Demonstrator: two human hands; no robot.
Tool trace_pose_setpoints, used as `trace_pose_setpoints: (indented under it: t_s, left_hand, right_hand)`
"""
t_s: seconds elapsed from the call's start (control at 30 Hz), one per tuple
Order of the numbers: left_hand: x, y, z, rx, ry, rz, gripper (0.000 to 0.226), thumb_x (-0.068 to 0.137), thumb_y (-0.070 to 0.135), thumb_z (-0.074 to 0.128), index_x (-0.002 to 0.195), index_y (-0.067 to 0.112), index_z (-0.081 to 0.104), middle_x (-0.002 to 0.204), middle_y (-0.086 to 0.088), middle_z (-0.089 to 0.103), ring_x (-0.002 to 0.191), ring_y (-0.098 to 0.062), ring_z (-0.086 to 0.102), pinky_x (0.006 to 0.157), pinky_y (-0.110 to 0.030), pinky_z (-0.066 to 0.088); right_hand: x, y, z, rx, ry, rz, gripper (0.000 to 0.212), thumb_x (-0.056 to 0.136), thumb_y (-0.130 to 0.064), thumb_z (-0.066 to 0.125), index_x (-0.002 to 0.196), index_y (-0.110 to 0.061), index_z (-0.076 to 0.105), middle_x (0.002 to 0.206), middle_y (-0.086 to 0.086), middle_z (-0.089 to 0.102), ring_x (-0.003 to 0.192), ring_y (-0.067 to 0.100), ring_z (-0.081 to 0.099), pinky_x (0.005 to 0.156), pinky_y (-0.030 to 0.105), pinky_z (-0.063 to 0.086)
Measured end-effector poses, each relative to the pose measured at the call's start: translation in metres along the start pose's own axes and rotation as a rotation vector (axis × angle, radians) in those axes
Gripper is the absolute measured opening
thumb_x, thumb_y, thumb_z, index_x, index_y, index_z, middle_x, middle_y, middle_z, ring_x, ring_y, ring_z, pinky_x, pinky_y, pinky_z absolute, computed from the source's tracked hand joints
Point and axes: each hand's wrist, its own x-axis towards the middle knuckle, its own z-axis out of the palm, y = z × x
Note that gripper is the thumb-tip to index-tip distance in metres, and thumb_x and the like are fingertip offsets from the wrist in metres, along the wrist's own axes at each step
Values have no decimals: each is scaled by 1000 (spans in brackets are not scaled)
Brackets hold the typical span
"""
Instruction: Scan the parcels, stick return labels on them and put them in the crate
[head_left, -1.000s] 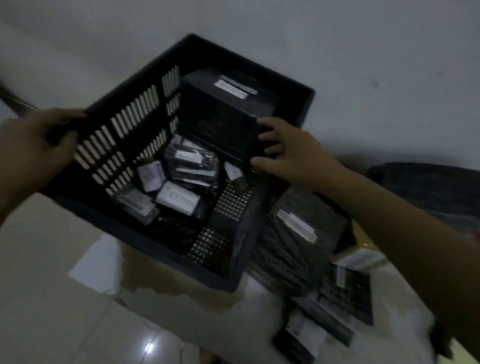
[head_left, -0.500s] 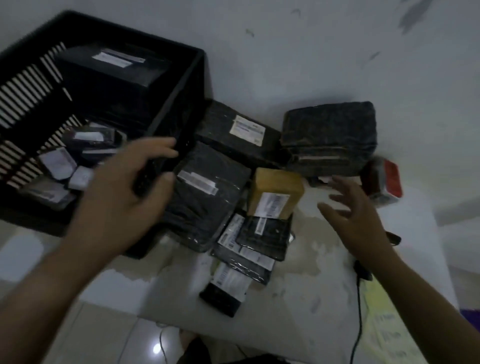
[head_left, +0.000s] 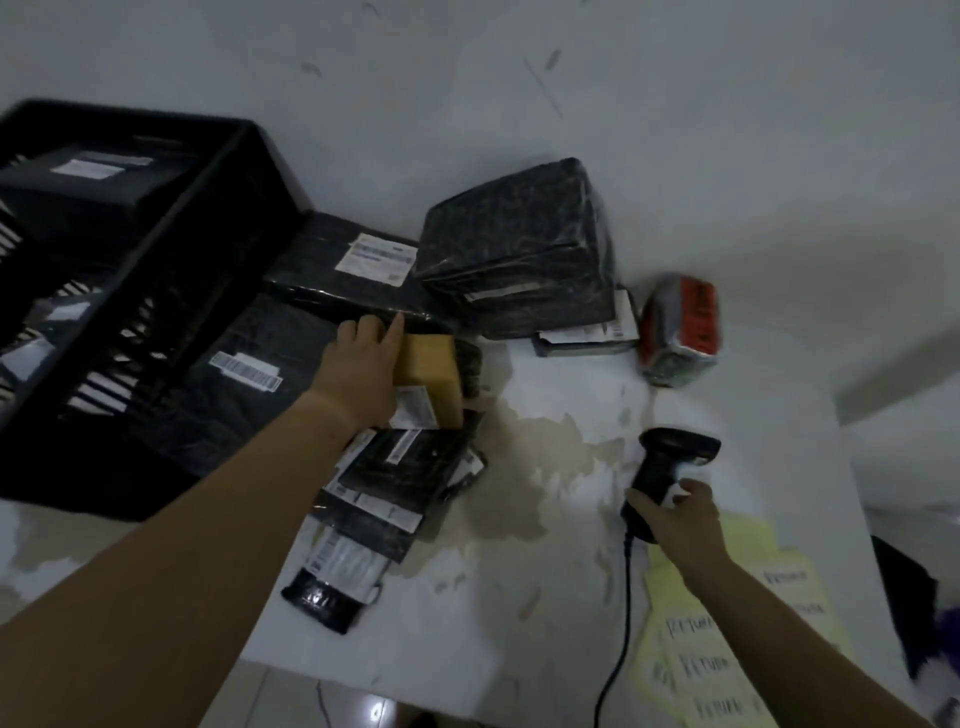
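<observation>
- Since half a second ago, both hands have landed. My left hand (head_left: 366, 364) clasps the tan cardboard parcel (head_left: 434, 371), and my right hand (head_left: 680, 519) curls round the barcode scanner (head_left: 670, 462) near the table's (head_left: 545, 597) right edge.
- That parcel sits on black mailers (head_left: 405, 467) beside the crate (head_left: 130, 364).
- It looks stiff and light, so I'd grip its short sides, label up.

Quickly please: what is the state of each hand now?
Left hand: on the brown box, grip unclear.
Right hand: holds the scanner.
</observation>
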Motion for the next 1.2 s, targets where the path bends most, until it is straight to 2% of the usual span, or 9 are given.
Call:
trace_pose_setpoints:
  t_s: [0.07,0.2,0.37,0.5,0.63,0.73,0.83,1.03,1.2]
  left_hand:
    - [3,1,-9,114,-8,11,88,84,46,73,155,20,27,142,-12,32,129,-34,33,105,-47,36]
    - [-12,2,-29,-119,46,7,81,72,57,82,132,19,42,129,-6,49,120,-30,44,102,-47,34]
    - [-50,14,-41,-1266,39,-215,57,85,33,79,123,22,39,117,8,60,101,-12,65,78,-28,53]
    - [-66,37,-15,-1774,61,-248,40,94,26,68,131,29,51,126,4,69,110,-18,70,91,-39,56]
    - [-86,72,-14,-1916,30,-166,64,95,66,41,145,26,51,134,2,67,124,-19,63,106,-44,47]
    - [-96,88,-13,-1934,-9,-142,67,97,68,18,137,32,57,131,5,68,123,-13,63,107,-40,47]
    - [-101,96,-10,-1956,14,-153,64,99,66,12,127,38,62,127,8,71,120,-11,65,105,-38,47]
    - [-111,105,-8,-1997,-2,-168,63,89,77,23,124,40,62,124,10,71,118,-13,66,99,-38,50]
    - [-120,112,-4,-2047,-45,-103,60,92,74,25,128,38,57,118,12,73,109,-9,70,79,-26,58]
  right_hand:
    - [12,-1,7,-56,-4,-34,86,76,-33,85,141,0,39,128,23,59,106,38,64,89,52,56]
    - [25,-13,10,-120,-2,-37,74,77,-19,84,133,1,42,116,24,62,93,36,64,76,43,55]
    - [-8,-44,-16,172,-177,41,30,88,-10,69,114,-4,55,94,20,63,84,38,62,78,49,52]
    - [-90,-76,-56,553,-326,24,20,95,-5,56,115,-9,60,78,16,56,68,31,53,64,45,44]
    - [-182,-104,-79,498,-339,-104,41,74,-47,69,88,-8,70,69,19,62,58,31,55,64,44,42]
    - [-237,-122,-85,360,-304,-270,56,60,-81,67,76,-28,73,64,14,70,54,32,65,58,37,51]
    - [-262,-124,-84,318,-274,-402,54,57,-83,62,87,-40,75,58,8,70,50,19,66,53,24,52]
    - [-272,-114,-73,175,-156,-538,77,55,-71,53,106,-17,73,55,-17,67,52,-1,65,54,3,44]
    - [-281,-114,-73,187,-170,-592,99,55,-101,39,118,-31,70,61,-18,67,63,3,69,62,3,46]
